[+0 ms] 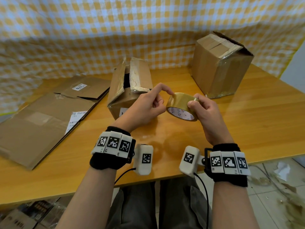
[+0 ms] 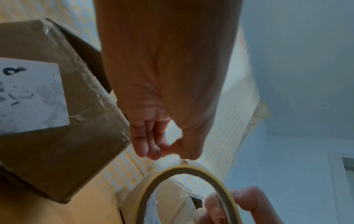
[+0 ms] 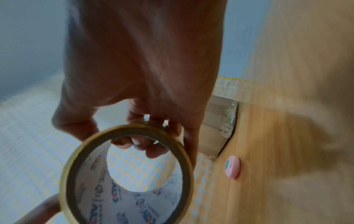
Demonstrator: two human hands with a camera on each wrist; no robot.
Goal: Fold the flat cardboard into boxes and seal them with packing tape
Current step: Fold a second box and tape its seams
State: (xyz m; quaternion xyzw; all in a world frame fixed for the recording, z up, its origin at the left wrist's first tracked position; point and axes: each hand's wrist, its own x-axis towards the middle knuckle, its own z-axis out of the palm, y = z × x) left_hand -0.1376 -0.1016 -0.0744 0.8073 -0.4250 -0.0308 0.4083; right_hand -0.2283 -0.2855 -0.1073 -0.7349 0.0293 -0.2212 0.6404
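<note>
Matt cardboard, glossy tape, varnished wood

The worktop [image 1: 247, 123] is smooth orange-toned wood with a shiny, reflective varnish. The tape roll [image 1: 181, 103] is glossy translucent tan plastic film on a white printed paper core. At 12 o'clock from it, the open box [image 1: 125, 95] is matt brown cardboard, its flaps crossed by wrinkled shiny tape; the sealed box [image 1: 221, 68] at 1 o'clock looks alike. The flat cardboard [image 1: 41, 121] at 9 o'clock is matt, with white paper labels. The checked backdrop [image 1: 148, 27] is thin, creased sheet. The wristbands [image 1: 109, 161] are black knitted cloth.
</note>
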